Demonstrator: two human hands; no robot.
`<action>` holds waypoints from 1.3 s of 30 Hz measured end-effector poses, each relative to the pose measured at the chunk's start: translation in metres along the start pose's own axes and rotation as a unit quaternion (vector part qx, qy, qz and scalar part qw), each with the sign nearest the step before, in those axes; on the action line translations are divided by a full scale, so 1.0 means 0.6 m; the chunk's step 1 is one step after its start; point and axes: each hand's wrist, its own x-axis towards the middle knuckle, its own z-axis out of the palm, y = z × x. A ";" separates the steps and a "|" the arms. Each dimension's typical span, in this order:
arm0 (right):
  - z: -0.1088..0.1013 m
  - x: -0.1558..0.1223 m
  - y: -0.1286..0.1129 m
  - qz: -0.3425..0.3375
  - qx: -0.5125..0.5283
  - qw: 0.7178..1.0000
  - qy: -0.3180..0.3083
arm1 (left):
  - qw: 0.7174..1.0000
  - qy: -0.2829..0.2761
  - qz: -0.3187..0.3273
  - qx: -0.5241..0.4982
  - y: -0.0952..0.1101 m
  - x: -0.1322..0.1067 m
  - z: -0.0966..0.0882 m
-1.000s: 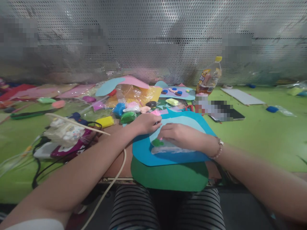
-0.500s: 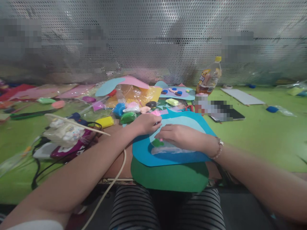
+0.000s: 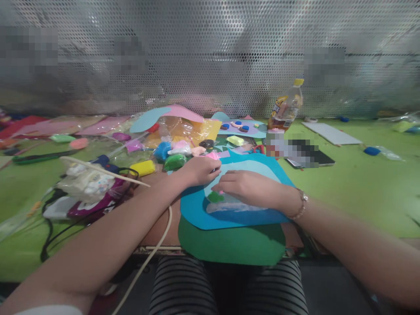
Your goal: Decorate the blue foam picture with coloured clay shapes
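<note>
On the blue card [image 3: 197,215] at the bench's [image 3: 354,188] near side, a white strip [image 3: 236,208] and green patch [image 3: 215,197] look laid down, a pink bit [image 3: 221,192] under the curled right hand [image 3: 242,184] seems unsettled, and whether it or the bent left hand [image 3: 204,169] grips anything, I can't tell.

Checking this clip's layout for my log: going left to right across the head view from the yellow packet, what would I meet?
Yellow packet → green packet → left hand → right hand → bracelet → white board → blue lump.
</note>
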 end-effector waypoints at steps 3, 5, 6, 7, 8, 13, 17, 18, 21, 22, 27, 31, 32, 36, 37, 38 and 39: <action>0.000 0.000 0.000 -0.009 -0.018 1.000 0.001 | 1.000 0.000 0.003 0.002 0.000 0.000 0.000; 0.000 0.002 -0.001 -0.013 -0.026 1.000 0.004 | 1.000 0.001 0.004 0.003 0.000 0.000 0.001; -0.001 0.002 -0.002 -0.014 -0.028 1.000 0.004 | 1.000 0.001 0.004 0.003 -0.001 0.000 0.001; -0.001 0.003 -0.002 -0.014 -0.030 0.999 0.003 | 1.000 0.002 0.004 0.005 -0.001 0.000 0.002; 0.000 0.003 -0.002 -0.015 -0.030 0.999 0.001 | 1.000 0.002 0.005 0.006 -0.001 0.000 0.002; 0.001 0.001 -0.002 -0.019 -0.023 0.999 -0.010 | 1.000 0.004 0.007 0.012 -0.002 0.000 0.004; -0.002 0.000 -0.002 -0.017 -0.028 0.999 -0.011 | 1.000 0.006 0.007 0.013 -0.001 -0.001 0.004; -0.004 0.000 -0.002 -0.015 -0.029 0.999 -0.013 | 1.000 0.006 0.007 0.012 -0.001 -0.001 0.003; -0.009 0.000 -0.003 -0.011 -0.027 0.999 -0.023 | 1.000 0.005 0.003 0.011 0.000 -0.002 0.001; -0.010 0.000 -0.003 -0.008 -0.026 0.999 -0.025 | 1.000 0.005 0.002 0.010 0.000 -0.002 0.001; -0.011 -0.003 -0.001 -0.008 -0.017 0.999 -0.035 | 1.000 0.000 0.000 0.005 0.001 -0.002 0.000; -0.009 -0.007 0.001 -0.009 -0.025 0.998 -0.053 | 1.000 0.003 -0.002 0.001 0.001 -0.003 0.000; -0.008 -0.007 0.002 -0.008 -0.030 0.998 -0.061 | 1.000 0.006 0.000 -0.001 0.001 -0.003 0.000; -0.008 -0.008 0.001 -0.009 -0.047 0.996 -0.074 | 1.000 0.004 0.003 -0.003 0.001 -0.002 0.000; -0.008 -0.008 0.001 -0.010 -0.048 0.996 -0.073 | 1.000 0.001 0.001 -0.003 0.001 -0.002 0.000; -0.008 -0.008 0.001 -0.011 -0.046 0.996 -0.070 | 1.000 0.000 0.000 -0.002 0.001 -0.002 -0.001; -0.008 -0.008 0.001 -0.013 -0.042 0.997 -0.066 | 1.000 -0.001 0.000 -0.003 0.001 -0.002 -0.001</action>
